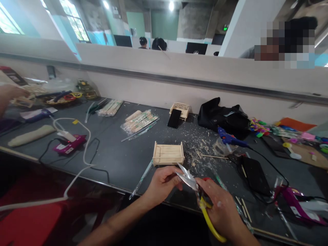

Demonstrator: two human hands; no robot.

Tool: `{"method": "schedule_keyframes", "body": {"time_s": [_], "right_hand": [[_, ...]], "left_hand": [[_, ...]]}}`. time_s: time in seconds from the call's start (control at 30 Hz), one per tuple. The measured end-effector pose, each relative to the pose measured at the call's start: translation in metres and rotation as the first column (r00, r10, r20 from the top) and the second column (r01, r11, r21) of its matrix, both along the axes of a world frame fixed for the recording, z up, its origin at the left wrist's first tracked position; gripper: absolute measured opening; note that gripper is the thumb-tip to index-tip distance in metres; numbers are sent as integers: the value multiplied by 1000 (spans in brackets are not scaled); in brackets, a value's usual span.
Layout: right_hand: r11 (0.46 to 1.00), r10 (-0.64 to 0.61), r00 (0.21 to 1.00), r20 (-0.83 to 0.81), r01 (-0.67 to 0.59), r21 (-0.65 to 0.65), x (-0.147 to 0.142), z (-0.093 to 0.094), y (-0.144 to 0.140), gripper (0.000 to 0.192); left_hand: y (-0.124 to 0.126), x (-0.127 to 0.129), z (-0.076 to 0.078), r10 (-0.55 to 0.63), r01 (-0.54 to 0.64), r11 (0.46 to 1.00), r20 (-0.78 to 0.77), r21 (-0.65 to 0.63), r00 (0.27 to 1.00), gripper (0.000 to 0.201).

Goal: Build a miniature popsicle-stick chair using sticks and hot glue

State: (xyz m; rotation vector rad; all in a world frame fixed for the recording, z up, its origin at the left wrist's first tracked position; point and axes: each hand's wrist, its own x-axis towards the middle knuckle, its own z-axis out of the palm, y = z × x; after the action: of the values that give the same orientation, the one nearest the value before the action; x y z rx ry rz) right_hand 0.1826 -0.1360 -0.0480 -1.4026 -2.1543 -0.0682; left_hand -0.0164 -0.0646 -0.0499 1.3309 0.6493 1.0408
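My right hand is wrapped round a pair of scissors with yellow handles, and the blades stand apart, pointing up and left. Close by the blade tips is my left hand, its fingers pinched together. Whatever sits in that pinch is too small or hidden to make out. Just beyond both hands, a small model bench or bed made of wooden sticks stands on the dark table. A clear plastic wrapper lies to its left, near the table's front edge.
Wood chips are scattered right of the model. Farther back are packets of sticks, a phone against another stick model, and a black bag. A blue glue gun trails its cord rightward. Another person's hand shows at left.
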Motion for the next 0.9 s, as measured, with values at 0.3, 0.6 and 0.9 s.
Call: {"method": "schedule_keyframes", "body": {"time_s": [0.3,0.6,0.9], "right_hand": [[999,-13,995,100,10,35,4,2,0,54],[999,32,995,96,-29,-22,3,0,3,53],[998,48,992,119,-43,-47,2,7,4,52]], "left_hand": [[1,0,-4,89,-82,986,-44,147,995,19],[0,-5,-6,134,-111,969,-89,222,987,18],[-2,-6,-6,175,-150,950,-72,273,982,13]]}}
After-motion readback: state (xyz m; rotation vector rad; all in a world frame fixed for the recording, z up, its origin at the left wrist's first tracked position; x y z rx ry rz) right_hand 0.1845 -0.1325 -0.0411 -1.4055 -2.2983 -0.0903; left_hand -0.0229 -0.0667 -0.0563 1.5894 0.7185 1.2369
